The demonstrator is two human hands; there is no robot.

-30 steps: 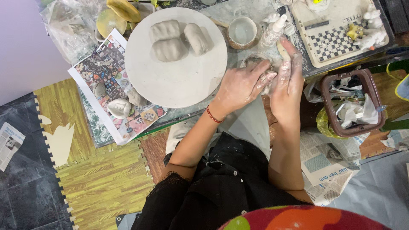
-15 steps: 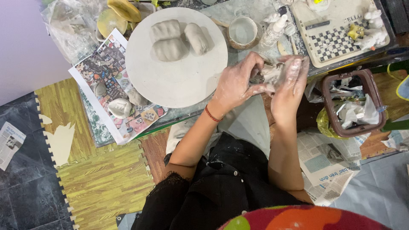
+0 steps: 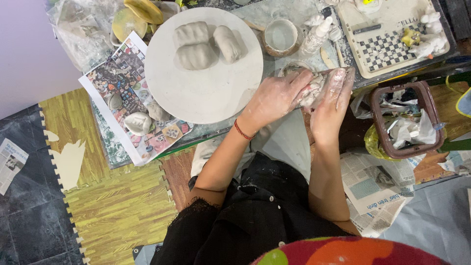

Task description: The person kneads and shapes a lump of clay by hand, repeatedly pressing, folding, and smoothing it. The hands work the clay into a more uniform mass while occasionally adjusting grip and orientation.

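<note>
Both hands are smeared with pale clay and pressed together around a lump of grey clay (image 3: 312, 91) at the table edge. My left hand (image 3: 277, 96) wraps it from the left with fingers curled over the top. My right hand (image 3: 335, 93) cups it from the right, palm inward. Most of the lump is hidden between the palms. Just left of the hands lies a round white board (image 3: 206, 93) carrying three shaped grey clay blocks (image 3: 202, 46).
A small bowl of water (image 3: 280, 35) and a white squeeze bottle (image 3: 316, 34) stand behind the hands. A checker-patterned tray (image 3: 387, 44) with small white figures sits far right. A brown basket (image 3: 403, 119) of crumpled paper stands below it. Printed sheets (image 3: 128, 103) lie left.
My hands have closed together on the clay lump and shifted slightly; the right hand went from flat and raised to cupping the lump's side.
</note>
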